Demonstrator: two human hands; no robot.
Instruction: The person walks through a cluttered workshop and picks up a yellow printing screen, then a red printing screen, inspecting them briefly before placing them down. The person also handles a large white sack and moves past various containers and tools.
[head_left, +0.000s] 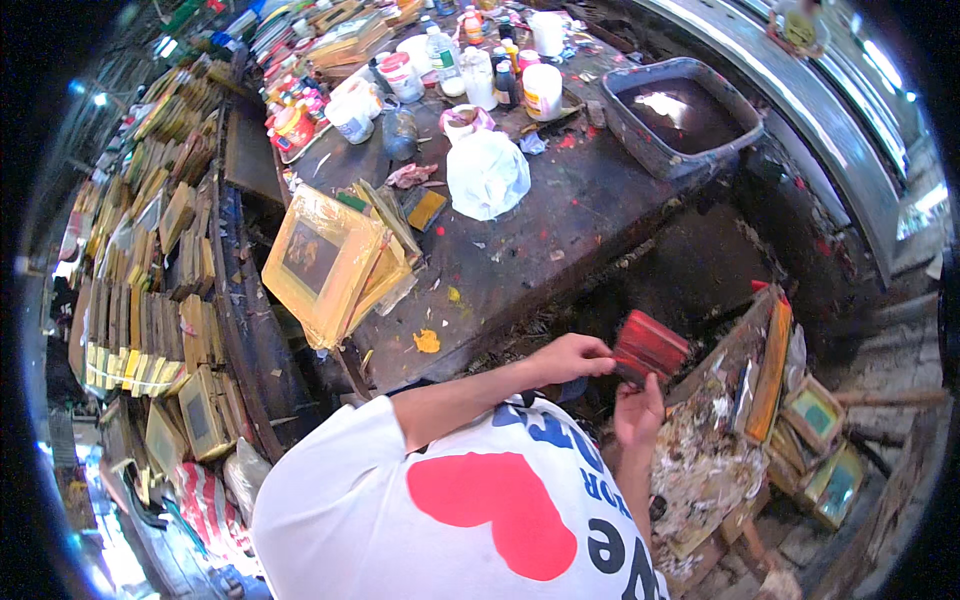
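Note:
A short, flat squeegee [650, 347], smeared red with darker bands along it, is held up in front of my body beyond the table's near edge. The thumb and fingers of my left hand [572, 358] pinch together at its left edge. From below, my right hand [639, 408] grips its lower edge, with some fingers hidden behind it. Under and beyond the squeegee lies a dark recess beside the table [520, 265].
Framed printing screens [325, 265] lean at the table's left corner. Bottles and paint tubs [542, 92] crowd its far side, near a white plastic bag [487, 175]. A grey basin [735, 150] holds dark liquid. Wooden frames [135, 340] fill left shelves; another person [798, 28] is far right.

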